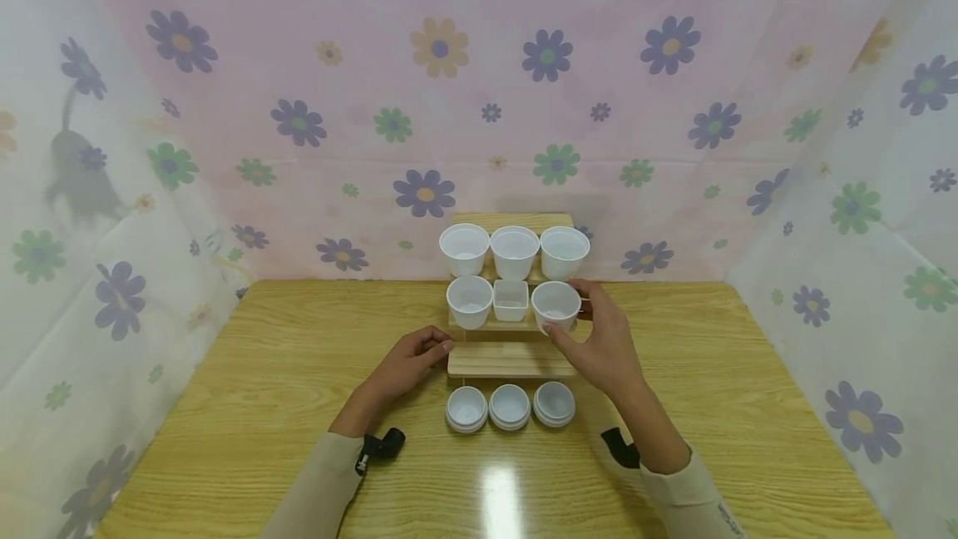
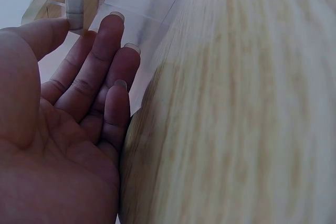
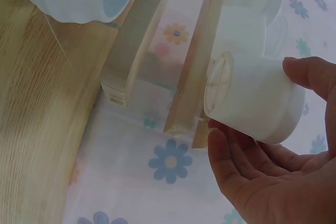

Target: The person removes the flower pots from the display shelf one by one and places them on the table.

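Note:
Thumb and fingers of my right hand [image 1: 604, 348] hold a round white plastic cup [image 1: 556, 306] at the right end of the middle step of a tiered wooden stand [image 1: 512, 360]. In the right wrist view, the thumb lies at this cup's [image 3: 257, 95] rim and the other fingers near its base. My left hand [image 1: 407, 366] is at the left end of the stand's lower board, pinching its end [image 2: 75, 3] between thumb and index finger; the other fingers curve loosely. Beside the held cup stand a small square white cup [image 1: 511, 302] and another round cup [image 1: 470, 303].
Three larger white cups [image 1: 514, 252] line the top step. On the wooden table [image 1: 262, 406], three small white lidded-looking jars [image 1: 510, 407] stand in a row before the stand. Flower-printed cloth [image 1: 479, 131] encloses the back and sides.

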### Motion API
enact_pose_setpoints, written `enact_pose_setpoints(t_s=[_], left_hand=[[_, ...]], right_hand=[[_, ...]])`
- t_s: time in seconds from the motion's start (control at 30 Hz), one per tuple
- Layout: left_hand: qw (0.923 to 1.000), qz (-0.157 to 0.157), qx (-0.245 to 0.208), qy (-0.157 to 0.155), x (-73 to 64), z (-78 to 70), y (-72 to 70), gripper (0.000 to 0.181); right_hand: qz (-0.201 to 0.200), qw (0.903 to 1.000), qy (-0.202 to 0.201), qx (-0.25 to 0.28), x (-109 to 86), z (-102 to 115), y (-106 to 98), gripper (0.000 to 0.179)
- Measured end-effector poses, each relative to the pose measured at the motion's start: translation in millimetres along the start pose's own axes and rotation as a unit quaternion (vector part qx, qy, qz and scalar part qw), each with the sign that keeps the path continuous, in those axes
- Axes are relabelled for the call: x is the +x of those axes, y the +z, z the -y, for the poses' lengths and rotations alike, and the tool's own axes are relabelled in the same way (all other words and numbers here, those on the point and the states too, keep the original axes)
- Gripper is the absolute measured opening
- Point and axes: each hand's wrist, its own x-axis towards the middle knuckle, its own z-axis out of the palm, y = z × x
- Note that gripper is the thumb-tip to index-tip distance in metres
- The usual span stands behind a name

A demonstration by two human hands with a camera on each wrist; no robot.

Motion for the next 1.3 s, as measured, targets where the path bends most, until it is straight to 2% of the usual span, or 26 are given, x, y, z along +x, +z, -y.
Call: enact_pose_setpoints(t_s=[0.87, 1.3], left_hand=[[1.0000, -0.001, -0.006, 0.004, -0.2, 1.6, 0.2, 0.024], [0.9999, 0.007, -0.005, 0.011, -0.8, 0.0, -0.4, 0.025]], right_hand=[[0.011, 0.9995, -0.030, 0.007, -7.6, 12.7, 0.4, 0.075], [0.033, 0.9990, -0.030, 0.005, -16.3, 9.9, 0.5, 0.072]])
